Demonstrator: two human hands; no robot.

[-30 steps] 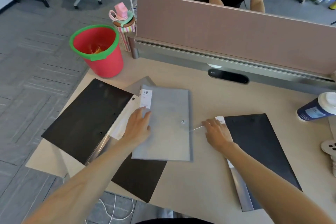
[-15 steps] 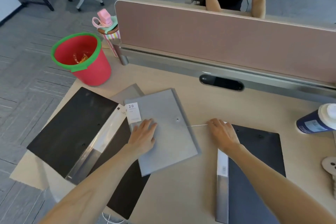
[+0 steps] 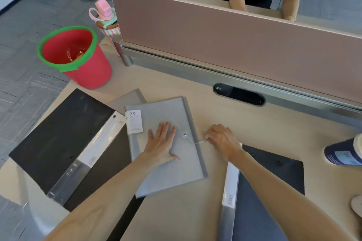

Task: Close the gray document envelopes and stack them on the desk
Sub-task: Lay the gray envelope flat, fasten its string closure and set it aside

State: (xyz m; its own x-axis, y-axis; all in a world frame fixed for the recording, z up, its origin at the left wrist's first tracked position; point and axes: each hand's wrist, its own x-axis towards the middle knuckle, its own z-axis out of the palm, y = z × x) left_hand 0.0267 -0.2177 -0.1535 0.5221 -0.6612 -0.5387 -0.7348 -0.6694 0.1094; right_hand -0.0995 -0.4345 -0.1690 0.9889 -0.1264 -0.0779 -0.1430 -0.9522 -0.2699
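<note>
A gray document envelope [image 3: 182, 170] lies flat on the desk [image 3: 195, 217], with a white "20" label at its upper left corner and a round button [image 3: 184, 134] near its right edge. My left hand [image 3: 160, 143] presses flat on the envelope with fingers spread. My right hand [image 3: 221, 139] sits just right of the envelope and pinches a thin white string [image 3: 199, 141] that runs to the button. A second gray envelope [image 3: 127, 100] pokes out from under the first at the upper left.
An open black folder [image 3: 64, 139] lies left of the envelopes; another black folder [image 3: 270, 188] lies right. A red bin with green rim [image 3: 78, 58] stands at the desk's left corner. A paper cup [image 3: 344, 154] lies at the right edge. A person sits behind the divider [image 3: 235, 41].
My left hand slid up the envelope toward the button. My right hand moved closer to the envelope's edge, still pinching the string. The view shifted.
</note>
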